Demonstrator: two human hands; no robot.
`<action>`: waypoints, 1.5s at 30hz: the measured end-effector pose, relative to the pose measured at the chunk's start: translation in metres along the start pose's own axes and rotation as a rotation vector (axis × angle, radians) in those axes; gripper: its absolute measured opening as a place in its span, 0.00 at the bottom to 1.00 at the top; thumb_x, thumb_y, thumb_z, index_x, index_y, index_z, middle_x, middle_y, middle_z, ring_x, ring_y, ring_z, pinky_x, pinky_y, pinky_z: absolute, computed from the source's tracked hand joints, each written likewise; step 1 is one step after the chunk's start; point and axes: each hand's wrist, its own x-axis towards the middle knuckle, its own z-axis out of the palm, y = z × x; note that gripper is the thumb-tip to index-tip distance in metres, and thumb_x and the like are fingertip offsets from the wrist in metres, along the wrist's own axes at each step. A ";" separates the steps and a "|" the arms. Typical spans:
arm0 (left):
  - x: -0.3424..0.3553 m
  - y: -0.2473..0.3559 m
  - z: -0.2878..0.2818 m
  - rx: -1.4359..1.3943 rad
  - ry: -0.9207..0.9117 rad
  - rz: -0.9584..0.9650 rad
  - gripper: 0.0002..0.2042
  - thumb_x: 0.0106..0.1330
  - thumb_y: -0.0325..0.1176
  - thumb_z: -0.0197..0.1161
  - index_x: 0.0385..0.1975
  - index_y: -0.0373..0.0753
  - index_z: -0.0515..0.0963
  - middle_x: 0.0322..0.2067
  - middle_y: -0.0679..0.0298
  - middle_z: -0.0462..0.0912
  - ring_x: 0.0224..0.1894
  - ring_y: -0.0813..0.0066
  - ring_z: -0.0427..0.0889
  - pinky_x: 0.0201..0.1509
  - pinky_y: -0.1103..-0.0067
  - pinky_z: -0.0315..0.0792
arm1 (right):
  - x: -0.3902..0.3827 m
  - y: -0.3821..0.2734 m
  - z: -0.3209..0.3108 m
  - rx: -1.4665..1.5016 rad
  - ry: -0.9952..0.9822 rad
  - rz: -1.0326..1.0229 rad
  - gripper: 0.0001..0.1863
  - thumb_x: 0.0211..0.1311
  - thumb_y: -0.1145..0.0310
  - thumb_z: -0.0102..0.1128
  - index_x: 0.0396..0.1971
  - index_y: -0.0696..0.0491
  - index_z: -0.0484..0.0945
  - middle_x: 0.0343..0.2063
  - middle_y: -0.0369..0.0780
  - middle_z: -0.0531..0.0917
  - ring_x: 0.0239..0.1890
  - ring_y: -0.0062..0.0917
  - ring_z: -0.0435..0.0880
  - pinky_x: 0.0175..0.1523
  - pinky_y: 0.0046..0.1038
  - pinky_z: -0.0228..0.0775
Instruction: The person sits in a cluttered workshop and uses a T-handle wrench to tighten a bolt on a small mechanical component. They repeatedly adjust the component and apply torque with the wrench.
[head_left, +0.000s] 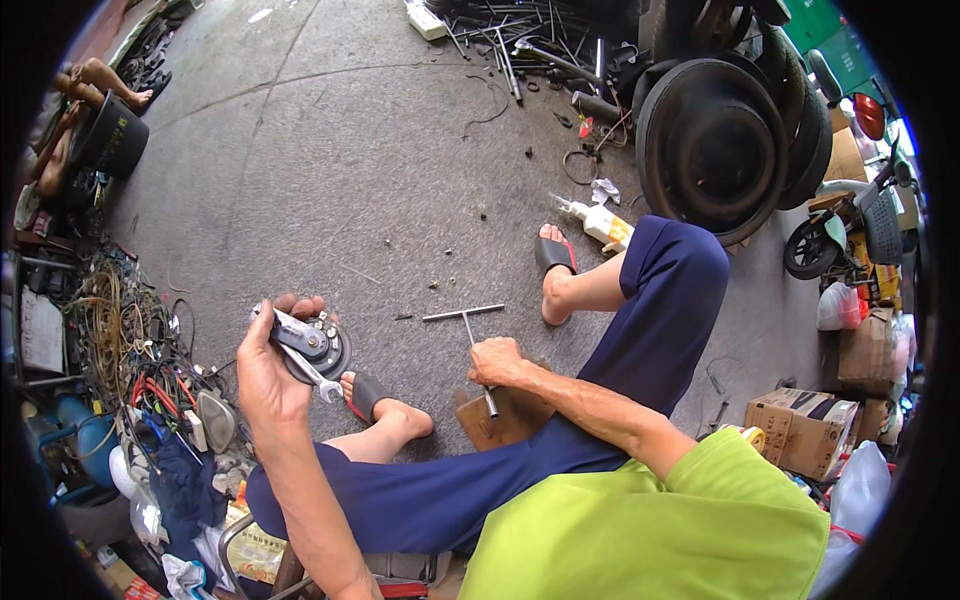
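Note:
My left hand [275, 370] holds a round black metal disc part [337, 345] with a silver bracket and small nuts on it, along with an open-end spanner [312, 372] lying across it in the same hand. My right hand [495, 360] is closed round the shaft of a silver T-handle wrench [463, 312], which points toward my body over a brown board [500, 425] between my sandalled feet. A few small nuts [450, 280] lie scattered on the ground ahead.
Piled tyres [712, 150], metal rods [515, 60] and a white bottle [606, 224] lie ahead right. A scooter [810, 250] and cardboard boxes [800, 430] stand right. Tangled wires and tools [160, 350] crowd the left; beyond them another person's leg [105, 80] shows beside a black bucket [110, 135].

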 end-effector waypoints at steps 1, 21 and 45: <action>0.000 -0.001 0.001 -0.006 0.003 -0.012 0.13 0.71 0.37 0.54 0.37 0.31 0.75 0.32 0.50 0.81 0.43 0.56 0.81 0.51 0.57 0.77 | 0.003 -0.001 -0.002 -0.039 -0.030 0.003 0.15 0.47 0.64 0.61 0.33 0.55 0.85 0.35 0.48 0.86 0.41 0.39 0.86 0.42 0.40 0.78; -0.002 -0.013 0.020 0.127 0.036 -0.077 0.15 0.70 0.41 0.55 0.40 0.33 0.74 0.33 0.52 0.81 0.43 0.59 0.81 0.50 0.60 0.77 | 0.056 0.003 -0.043 0.044 0.310 -0.108 0.16 0.53 0.61 0.61 0.27 0.61 0.79 0.28 0.51 0.83 0.31 0.46 0.85 0.36 0.43 0.78; -0.036 -0.011 -0.014 0.019 0.068 -0.422 0.17 0.74 0.33 0.47 0.50 0.23 0.72 0.51 0.42 0.77 0.57 0.52 0.75 0.64 0.63 0.67 | 0.285 -0.043 -0.053 -0.186 0.539 -0.413 0.08 0.54 0.72 0.52 0.32 0.57 0.76 0.37 0.44 0.76 0.45 0.38 0.77 0.48 0.35 0.72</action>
